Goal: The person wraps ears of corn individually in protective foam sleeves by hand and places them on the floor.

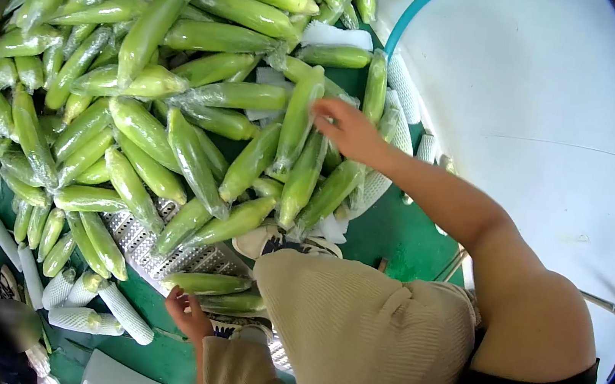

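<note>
My right hand point(346, 129) is at the right side of the corn pile. Its fingers are partly curled and apart, the fingertips at the edge of a plastic-wrapped ear of corn point(300, 118) lying on the others. Down by my shoes, my left hand point(187, 315) has its fingers loosely apart, beside the end of a green ear of corn point(206, 283). A second ear of corn point(232, 303) lies just below that one, partly behind my knee. Neither hand visibly grips anything.
A large heap of wrapped corn point(146, 130) spreads over the green floor point(422, 256). White foam-net sleeves point(125, 313) lie at lower left, near another person. A perforated white crate point(137, 236) shows under the pile. My knee point(352, 328) blocks the lower middle.
</note>
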### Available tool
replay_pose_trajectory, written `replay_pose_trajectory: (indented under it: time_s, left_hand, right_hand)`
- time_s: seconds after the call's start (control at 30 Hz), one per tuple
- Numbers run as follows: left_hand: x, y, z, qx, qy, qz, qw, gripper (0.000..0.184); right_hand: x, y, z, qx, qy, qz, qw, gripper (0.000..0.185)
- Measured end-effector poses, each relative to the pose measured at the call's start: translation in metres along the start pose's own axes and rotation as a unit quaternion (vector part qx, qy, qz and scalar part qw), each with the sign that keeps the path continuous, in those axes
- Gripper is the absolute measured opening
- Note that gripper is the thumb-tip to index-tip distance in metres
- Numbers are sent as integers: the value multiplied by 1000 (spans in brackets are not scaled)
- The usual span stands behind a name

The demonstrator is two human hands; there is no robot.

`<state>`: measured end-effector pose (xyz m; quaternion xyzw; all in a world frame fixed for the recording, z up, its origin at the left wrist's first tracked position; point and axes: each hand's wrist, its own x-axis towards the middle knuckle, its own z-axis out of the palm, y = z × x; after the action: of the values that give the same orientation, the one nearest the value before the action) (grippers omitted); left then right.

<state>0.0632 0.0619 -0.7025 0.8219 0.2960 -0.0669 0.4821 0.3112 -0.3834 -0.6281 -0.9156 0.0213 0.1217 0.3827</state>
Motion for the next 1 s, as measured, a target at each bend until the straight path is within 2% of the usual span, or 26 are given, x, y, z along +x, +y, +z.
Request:
replay_pose_trajectory:
  time_s: [0.07,0.17,0.3,0.33,0.37,0.4,0.43,0.47,0.57,0.63,0.67,0.7,0.73,0.77,0.83,0.9,0.97,1.0]
  left_hand:
    - [6,3,5,13,-30,42,999,28]
    - [9,10,-1,32,-55,72,995,25]
    - [10,7,-1,18,-36,81,996,21]
    - [9,7,2,4,-31,67,997,21]
    - [9,7,5,-9,-28,55,998,20]
    - [9,6,4,-19,-33,17,999,19]
    - [8,5,1,-10,-41,22,999,19]
    - [10,4,0,-2,-45,32,998,19]
    - [11,17,-4,13,-51,29,998,19]
    - [10,-8,6,-28,-20,34,999,19]
    - [8,-18,7,-23,-16,50,998,19]
    - [9,-15,4,-13,-24,68,997,19]
    - [9,-7,-3,-16,-25,53,998,19]
    - [11,2,-7,-23,-21,35,999,19]
    - [15,8,-19,-16,-4,58,998,18]
    - [19,11,-23,-12,-2,68,998,25]
    - [27,22,-21,-50,14,41,998,39]
    - [32,29,-21,-70,17,68,995,47]
  right_hand:
    - [69,-11,29,-78,-53,-139,986,25]
    - [120,-19,55,-248,-210,-188,927,27]
    - [93,-7,77,-276,-274,-245,888,29]
    - [99,14,87,-333,-177,-310,873,35]
    - [100,11,91,-387,-193,-227,872,40]
    - [103,8,85,-424,-207,-229,851,42]
    - [103,9,77,-460,-216,-228,830,44]
    - [103,11,74,-453,-184,-271,829,41]
    - [110,23,70,-482,-223,-327,782,34]
    - [115,30,77,-524,-205,-342,753,26]
    - [117,29,75,-551,-261,-312,728,23]
    - [119,59,70,-492,-193,-391,754,22]
    - [107,18,61,-493,-217,-289,791,20]
    - [95,-5,51,-414,-146,-329,836,16]
    - [69,-66,41,-387,-104,-291,869,21]
    - [53,-126,46,-327,-80,-306,890,27]
    - [41,-176,73,-296,-150,-286,899,31]
    - [39,-194,89,-238,-188,-325,896,28]
